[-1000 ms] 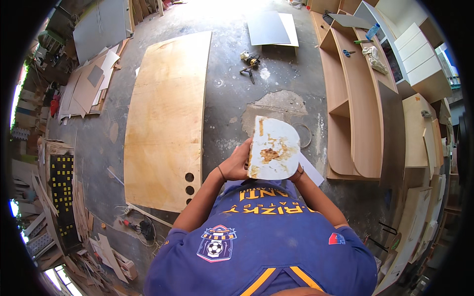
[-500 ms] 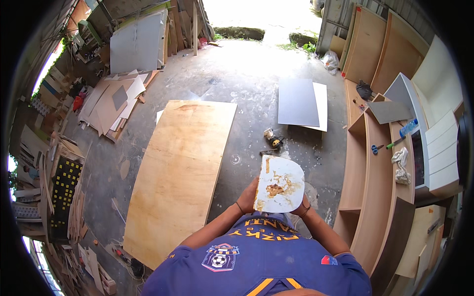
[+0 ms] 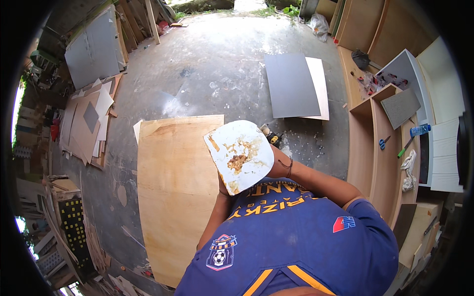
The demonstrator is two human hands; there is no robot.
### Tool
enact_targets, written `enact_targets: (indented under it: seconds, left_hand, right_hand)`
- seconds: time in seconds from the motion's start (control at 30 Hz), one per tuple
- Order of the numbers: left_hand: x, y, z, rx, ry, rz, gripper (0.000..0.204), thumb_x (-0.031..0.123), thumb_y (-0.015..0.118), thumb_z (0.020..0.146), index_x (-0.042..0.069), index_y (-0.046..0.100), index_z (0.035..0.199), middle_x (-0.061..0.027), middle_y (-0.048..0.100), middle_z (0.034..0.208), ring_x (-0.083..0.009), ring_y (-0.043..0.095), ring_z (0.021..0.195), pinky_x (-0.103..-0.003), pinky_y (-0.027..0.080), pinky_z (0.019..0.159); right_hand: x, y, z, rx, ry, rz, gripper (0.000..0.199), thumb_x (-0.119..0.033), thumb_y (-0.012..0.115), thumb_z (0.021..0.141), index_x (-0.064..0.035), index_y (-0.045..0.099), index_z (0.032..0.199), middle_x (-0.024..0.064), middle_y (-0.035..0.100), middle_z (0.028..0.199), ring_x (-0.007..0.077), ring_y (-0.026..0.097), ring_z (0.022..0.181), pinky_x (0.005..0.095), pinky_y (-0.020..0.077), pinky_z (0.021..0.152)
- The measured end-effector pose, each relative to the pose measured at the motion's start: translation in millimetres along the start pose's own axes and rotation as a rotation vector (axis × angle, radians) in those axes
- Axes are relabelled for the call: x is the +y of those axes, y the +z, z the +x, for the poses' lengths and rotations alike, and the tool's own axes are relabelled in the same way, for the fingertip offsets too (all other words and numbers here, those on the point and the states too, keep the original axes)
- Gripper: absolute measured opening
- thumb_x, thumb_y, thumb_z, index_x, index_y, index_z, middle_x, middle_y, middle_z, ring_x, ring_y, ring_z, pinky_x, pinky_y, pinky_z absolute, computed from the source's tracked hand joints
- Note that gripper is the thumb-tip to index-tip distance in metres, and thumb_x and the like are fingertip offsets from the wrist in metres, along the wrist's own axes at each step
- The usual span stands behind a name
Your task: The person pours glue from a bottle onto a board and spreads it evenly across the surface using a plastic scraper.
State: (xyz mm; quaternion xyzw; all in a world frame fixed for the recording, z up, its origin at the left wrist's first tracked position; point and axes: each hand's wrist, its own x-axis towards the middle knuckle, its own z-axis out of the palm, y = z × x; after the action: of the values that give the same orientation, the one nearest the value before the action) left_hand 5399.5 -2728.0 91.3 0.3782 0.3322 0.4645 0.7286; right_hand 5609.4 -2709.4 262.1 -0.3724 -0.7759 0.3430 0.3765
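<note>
In front of my chest is a white board [image 3: 254, 150] with one rounded end, its top face smeared with yellow-brown stains. My left hand [image 3: 224, 187] grips it at the lower left edge, and my right hand [image 3: 280, 165] has hold of the right side. Most fingers of both hands are hidden under or behind the board. Below it, a large plywood sheet [image 3: 173, 197] spreads out on the left. A yellow-and-black power tool [image 3: 274, 138] on the floor is partly covered by the board and my right hand.
A dark grey panel [image 3: 294, 86] overlaps a pale one beyond my hands. On the right stands a long wooden cabinet frame [image 3: 365, 143], with scissors [image 3: 384, 142], a water bottle [image 3: 420, 130] and a white cloth [image 3: 409, 170] near it. Stacked offcuts [image 3: 81, 123] lie at the left.
My hands have carried the white board leftward, turning it so that it now overlaps the plywood's right edge. My body and view have turned too. Both hands keep their hold.
</note>
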Motion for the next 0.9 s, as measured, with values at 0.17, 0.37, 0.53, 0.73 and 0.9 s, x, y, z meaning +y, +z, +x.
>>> enact_targets:
  seconds: [0.17,0.37,0.53,0.73,0.9]
  left_hand:
    - [58.2,-3.7,99.5,-0.057,0.135,0.585,0.050,0.007,0.073,0.070,0.004,0.053,0.115,-0.0080,0.057,0.111,-0.0200,0.054,0.102,-0.034,0.045,0.087]
    - [114.1,25.2,217.2,-0.109,0.027,0.568,0.054,0.012,0.081,0.060,0.001,0.057,0.107,-0.0077,0.065,0.097,-0.0167,0.062,0.087,-0.030,0.050,0.076]
    - [129.7,43.3,334.0,-0.143,-0.022,0.638,0.051,0.013,0.080,0.059,0.000,0.059,0.104,-0.0080,0.065,0.097,-0.0171,0.062,0.086,-0.030,0.050,0.075]
    - [151.5,81.1,495.8,-0.284,0.001,0.860,0.073,0.020,0.082,0.053,0.000,0.051,0.115,-0.0132,0.060,0.106,-0.0219,0.059,0.095,-0.033,0.047,0.081]
    - [178.9,128.2,636.1,-0.557,0.087,1.078,0.095,0.023,0.084,0.049,0.000,0.035,0.127,-0.0166,0.056,0.111,-0.0274,0.057,0.100,-0.036,0.046,0.084]
  right_hand:
    - [44.6,-41.7,63.8,0.241,0.294,0.216,0.081,-0.021,0.065,0.076,-0.0040,0.016,0.138,0.0214,0.043,0.128,0.0373,0.049,0.110,0.0401,0.0444,0.085]
    - [119.3,-104.3,136.3,0.314,0.077,-0.185,0.063,-0.020,0.065,0.076,-0.0140,0.039,0.133,0.0199,0.039,0.130,0.0353,0.043,0.116,0.0412,0.0388,0.094]
    - [204.1,-163.9,204.8,0.333,-0.064,-0.425,0.034,-0.016,0.062,0.074,-0.0166,0.061,0.108,0.0046,0.057,0.113,0.0281,0.049,0.110,0.0387,0.0428,0.089]
    - [292.5,-252.3,263.5,0.598,0.026,-0.466,0.028,-0.014,0.064,0.072,-0.0139,0.064,0.101,0.0054,0.062,0.105,0.0267,0.056,0.102,0.0368,0.0472,0.084]
    - [326.4,-321.1,290.5,0.980,0.152,-0.368,0.022,-0.010,0.061,0.079,-0.0060,0.062,0.100,0.0113,0.064,0.100,0.0281,0.062,0.092,0.0346,0.0488,0.079]
